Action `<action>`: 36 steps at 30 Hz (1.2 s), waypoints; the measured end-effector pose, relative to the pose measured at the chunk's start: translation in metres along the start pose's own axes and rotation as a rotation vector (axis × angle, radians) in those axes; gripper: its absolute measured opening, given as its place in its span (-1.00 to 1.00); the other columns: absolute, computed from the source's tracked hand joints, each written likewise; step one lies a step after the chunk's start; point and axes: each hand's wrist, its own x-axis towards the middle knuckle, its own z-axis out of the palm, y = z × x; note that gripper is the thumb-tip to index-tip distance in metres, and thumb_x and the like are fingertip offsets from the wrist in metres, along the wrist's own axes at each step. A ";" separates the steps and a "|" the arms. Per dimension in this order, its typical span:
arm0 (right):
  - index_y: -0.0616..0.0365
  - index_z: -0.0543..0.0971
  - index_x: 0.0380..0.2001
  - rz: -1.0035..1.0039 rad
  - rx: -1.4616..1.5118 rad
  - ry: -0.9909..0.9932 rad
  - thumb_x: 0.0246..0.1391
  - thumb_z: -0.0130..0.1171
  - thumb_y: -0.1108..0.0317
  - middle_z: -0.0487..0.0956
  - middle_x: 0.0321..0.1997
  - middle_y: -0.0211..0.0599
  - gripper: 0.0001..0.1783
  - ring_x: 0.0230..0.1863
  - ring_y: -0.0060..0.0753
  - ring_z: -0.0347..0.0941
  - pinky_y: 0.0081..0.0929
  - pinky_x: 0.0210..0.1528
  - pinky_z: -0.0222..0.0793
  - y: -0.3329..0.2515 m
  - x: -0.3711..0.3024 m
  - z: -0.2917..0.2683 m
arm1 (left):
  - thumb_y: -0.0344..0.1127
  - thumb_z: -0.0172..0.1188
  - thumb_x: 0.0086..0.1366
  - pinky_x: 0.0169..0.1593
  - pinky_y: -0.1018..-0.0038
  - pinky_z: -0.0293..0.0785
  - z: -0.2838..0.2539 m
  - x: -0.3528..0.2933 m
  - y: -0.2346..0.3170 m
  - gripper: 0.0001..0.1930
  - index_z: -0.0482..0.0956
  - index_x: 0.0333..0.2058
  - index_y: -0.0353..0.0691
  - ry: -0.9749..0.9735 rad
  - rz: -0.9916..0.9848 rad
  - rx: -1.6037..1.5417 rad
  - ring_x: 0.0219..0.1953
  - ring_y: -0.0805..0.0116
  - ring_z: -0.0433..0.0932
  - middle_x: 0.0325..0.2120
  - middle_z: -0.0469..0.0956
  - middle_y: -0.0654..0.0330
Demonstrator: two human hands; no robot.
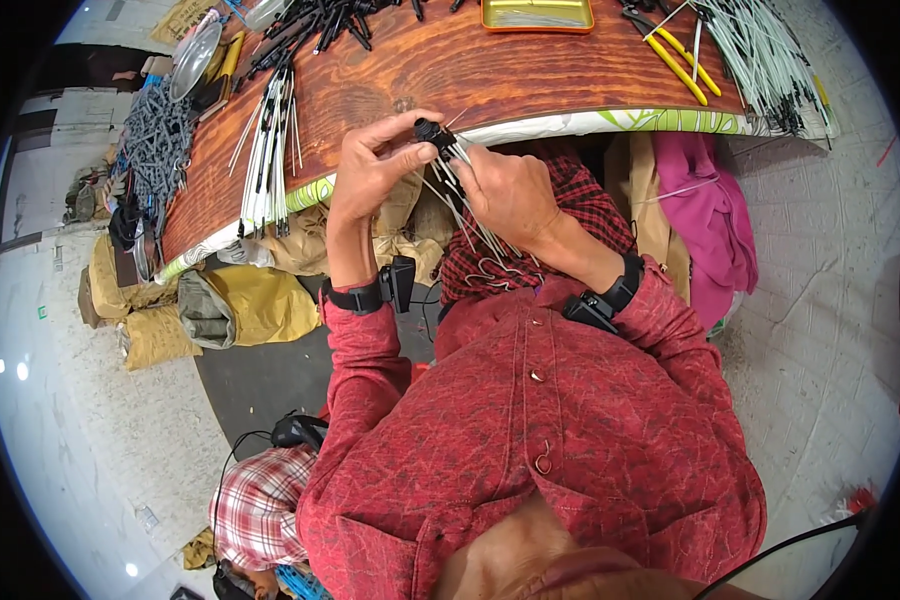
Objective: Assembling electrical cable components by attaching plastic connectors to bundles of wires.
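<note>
Between the thumb and fingers of my left hand (370, 175) is a black hub (432, 130), held up just past the table's near edge. Several thin white rods (458, 205) hang from it toward my lap, like the ribs of an umbrella frame. My right hand (510, 195) is closed around the upper part of these rods, close beside the hub. Its fingertips are mostly hidden, so the exact grip there does not show. A red and black checkered cloth (580, 195) lies under the rods, over my lap.
On the wooden table (400, 70) lie a rod bundle (268, 150), black parts (335, 22), a grey pile (160, 130), a yellow tray (538, 29), yellow-handled pliers (678, 62) and more white rods (760, 55). Yellow sacks (260, 305) and pink cloth (695, 220) sit below; another person's checkered sleeve (260, 500) shows lower left.
</note>
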 end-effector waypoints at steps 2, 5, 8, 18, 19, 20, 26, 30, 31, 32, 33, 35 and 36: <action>0.21 0.46 -0.47 -0.034 -0.025 -0.032 0.24 0.07 0.21 0.51 -0.69 -0.02 -0.70 -0.64 0.08 0.50 -0.07 -0.61 0.37 0.003 -0.001 0.002 | -0.46 0.40 0.13 -0.08 0.57 0.48 0.002 -0.001 -0.001 -0.67 0.67 -0.09 -0.31 0.005 0.001 -0.024 -0.23 0.50 0.57 -0.28 0.64 0.25; 0.23 0.46 -0.49 -0.053 -0.010 -0.058 0.23 0.07 0.21 0.51 -0.70 -0.02 -0.69 -0.64 0.07 0.51 -0.08 -0.61 0.40 0.003 0.002 -0.003 | -0.45 0.40 0.14 -0.07 0.57 0.48 0.002 -0.004 0.005 -0.66 0.66 -0.08 -0.30 -0.012 0.021 0.009 -0.22 0.51 0.56 -0.26 0.63 0.26; 0.25 0.46 -0.48 -0.054 0.048 -0.081 0.22 0.07 0.22 0.51 -0.70 0.00 -0.69 -0.64 0.09 0.52 -0.07 -0.61 0.40 0.001 0.006 -0.008 | -0.44 0.39 0.15 -0.06 0.57 0.47 0.000 0.001 0.016 -0.65 0.65 -0.06 -0.30 -0.034 0.035 0.020 -0.21 0.52 0.56 -0.25 0.63 0.26; 0.29 0.47 -0.47 -0.025 0.028 -0.095 0.21 0.10 0.18 0.53 -0.67 0.02 -0.65 -0.60 0.11 0.53 -0.06 -0.55 0.43 0.010 -0.001 0.007 | -0.56 0.34 0.15 -0.10 0.61 0.47 0.022 -0.010 0.006 -0.63 0.62 -0.02 -0.34 0.095 -0.061 -0.109 -0.20 0.54 0.55 -0.22 0.61 0.24; 0.29 0.47 -0.46 -0.038 0.032 -0.123 0.20 0.11 0.17 0.54 -0.65 0.00 -0.64 -0.59 0.11 0.53 -0.06 -0.54 0.44 0.010 0.003 0.006 | -0.56 0.34 0.15 -0.10 0.61 0.47 0.022 -0.010 0.005 -0.63 0.62 -0.02 -0.34 0.096 -0.062 -0.107 -0.20 0.54 0.55 -0.22 0.61 0.24; 0.29 0.47 -0.46 -0.038 0.034 -0.122 0.20 0.11 0.17 0.54 -0.65 0.00 -0.64 -0.59 0.11 0.53 -0.06 -0.54 0.44 0.012 0.005 0.006 | -0.57 0.33 0.15 -0.10 0.61 0.48 0.022 -0.011 0.004 -0.62 0.61 -0.02 -0.34 0.116 -0.034 -0.085 -0.20 0.54 0.55 -0.21 0.62 0.24; 0.25 0.47 -0.46 -0.094 0.275 -0.111 0.21 0.14 0.13 0.51 -0.58 0.00 -0.64 -0.52 0.14 0.50 -0.05 -0.51 0.35 0.010 0.002 -0.002 | -0.57 0.34 0.14 -0.08 0.60 0.48 0.009 -0.017 0.012 -0.60 0.59 0.00 -0.36 0.129 -0.003 0.070 -0.17 0.54 0.56 -0.19 0.62 0.20; 0.22 0.47 -0.48 -0.039 0.375 -0.084 0.23 0.12 0.13 0.48 -0.57 0.03 -0.64 -0.50 0.17 0.47 -0.04 -0.50 0.30 0.011 -0.005 -0.001 | -0.56 0.36 0.13 -0.08 0.60 0.49 0.013 -0.019 0.019 -0.58 0.59 0.01 -0.37 0.065 0.033 0.073 -0.17 0.52 0.57 -0.19 0.63 0.18; 0.21 0.47 -0.49 -0.031 0.382 -0.068 0.24 0.11 0.13 0.47 -0.58 0.04 -0.64 -0.50 0.17 0.46 -0.04 -0.50 0.29 0.011 -0.007 -0.001 | -0.56 0.36 0.13 -0.08 0.60 0.49 0.013 -0.019 0.017 -0.58 0.59 0.01 -0.37 0.064 0.029 0.073 -0.17 0.52 0.57 -0.19 0.63 0.18; 0.21 0.47 -0.49 -0.027 0.384 -0.068 0.24 0.11 0.13 0.47 -0.58 0.04 -0.64 -0.50 0.17 0.46 -0.04 -0.50 0.29 0.012 -0.008 -0.001 | -0.56 0.36 0.12 -0.07 0.59 0.50 0.011 -0.019 0.011 -0.57 0.58 0.01 -0.37 0.062 0.018 0.022 -0.17 0.50 0.58 -0.18 0.64 0.16; 0.20 0.47 -0.49 -0.018 0.395 -0.088 0.24 0.11 0.14 0.47 -0.58 0.03 -0.65 -0.49 0.17 0.47 -0.04 -0.50 0.29 0.014 -0.008 -0.001 | -0.57 0.36 0.12 -0.07 0.58 0.50 0.009 -0.019 0.004 -0.57 0.58 0.01 -0.37 0.061 0.007 -0.030 -0.17 0.49 0.59 -0.18 0.64 0.15; 0.20 0.47 -0.49 -0.001 0.418 -0.127 0.24 0.12 0.16 0.47 -0.59 0.02 -0.66 -0.49 0.16 0.47 -0.04 -0.50 0.30 0.016 -0.009 -0.001 | -0.57 0.37 0.11 -0.06 0.57 0.51 0.006 -0.017 -0.006 -0.56 0.58 0.01 -0.38 0.059 -0.007 -0.082 -0.17 0.47 0.59 -0.18 0.64 0.14; 0.20 0.47 -0.49 0.003 0.419 -0.127 0.24 0.12 0.16 0.47 -0.59 0.02 -0.66 -0.49 0.16 0.47 -0.04 -0.50 0.30 0.016 -0.009 -0.001 | -0.57 0.37 0.11 -0.05 0.56 0.52 0.005 -0.016 -0.010 -0.56 0.58 0.01 -0.38 0.053 0.005 -0.117 -0.16 0.46 0.60 -0.17 0.64 0.13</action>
